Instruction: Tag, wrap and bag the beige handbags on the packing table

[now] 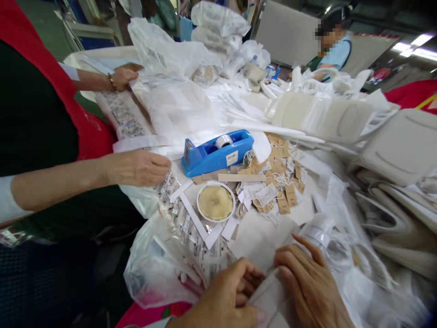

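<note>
At the bottom of the head view, my left hand (232, 291) has its fingers curled and its thumb on the edge of a pale flat piece (271, 296), which seems covered by clear plastic. Close beside it, my right hand (307, 282) grips the same piece from the other side, fingers bent over its top edge. The lower part of the piece runs out of view. Just right of my right hand are a clear plastic roll or wrap (321, 232) and pale straps. Beyond my hands sits a round tub of yellowish paste (215, 202).
A blue tape dispenser (218, 152) stands behind the tub, beside a heap of brown tags with white strings (283, 182). Pale bags (403, 146) pile up at right. A co-worker's hand (139, 168) rests at left; another person (334, 50) is at the back.
</note>
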A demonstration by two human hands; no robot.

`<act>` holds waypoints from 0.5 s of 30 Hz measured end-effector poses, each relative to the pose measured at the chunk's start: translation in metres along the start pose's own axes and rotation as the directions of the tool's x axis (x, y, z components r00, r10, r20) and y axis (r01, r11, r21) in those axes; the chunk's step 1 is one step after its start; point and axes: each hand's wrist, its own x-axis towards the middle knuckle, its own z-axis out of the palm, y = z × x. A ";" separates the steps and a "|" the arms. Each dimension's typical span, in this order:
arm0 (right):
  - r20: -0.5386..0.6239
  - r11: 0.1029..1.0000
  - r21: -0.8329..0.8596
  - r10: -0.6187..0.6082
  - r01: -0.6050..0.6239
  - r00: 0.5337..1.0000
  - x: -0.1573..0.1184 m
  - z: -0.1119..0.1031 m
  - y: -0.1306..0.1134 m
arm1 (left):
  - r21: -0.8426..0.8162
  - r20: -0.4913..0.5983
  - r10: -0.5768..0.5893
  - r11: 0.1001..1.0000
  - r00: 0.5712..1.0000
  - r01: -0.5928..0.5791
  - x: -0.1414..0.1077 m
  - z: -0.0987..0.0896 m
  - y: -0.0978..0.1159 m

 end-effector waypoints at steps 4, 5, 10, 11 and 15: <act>-0.050 0.998 -0.025 -0.053 0.051 0.997 -0.001 -0.008 0.001 | 0.075 0.048 -0.006 0.997 0.999 0.003 0.020 0.003 -0.013; -0.062 0.998 -0.031 -0.062 0.060 0.996 -0.002 -0.010 0.000 | 0.091 0.054 -0.018 0.996 0.998 0.013 0.025 0.005 -0.015; -0.091 0.996 -0.055 -0.068 0.064 0.994 -0.001 -0.016 0.000 | 0.096 0.034 -0.004 0.995 0.999 0.001 0.039 0.012 -0.006; -0.097 0.996 -0.076 -0.061 0.054 0.993 0.000 -0.015 0.001 | 0.108 0.031 0.009 0.994 0.999 -0.012 0.040 0.012 -0.004; -0.043 0.985 -0.174 -0.030 0.022 0.999 0.000 -0.003 0.012 | 0.078 0.044 0.113 0.990 0.993 -0.116 0.046 0.007 -0.007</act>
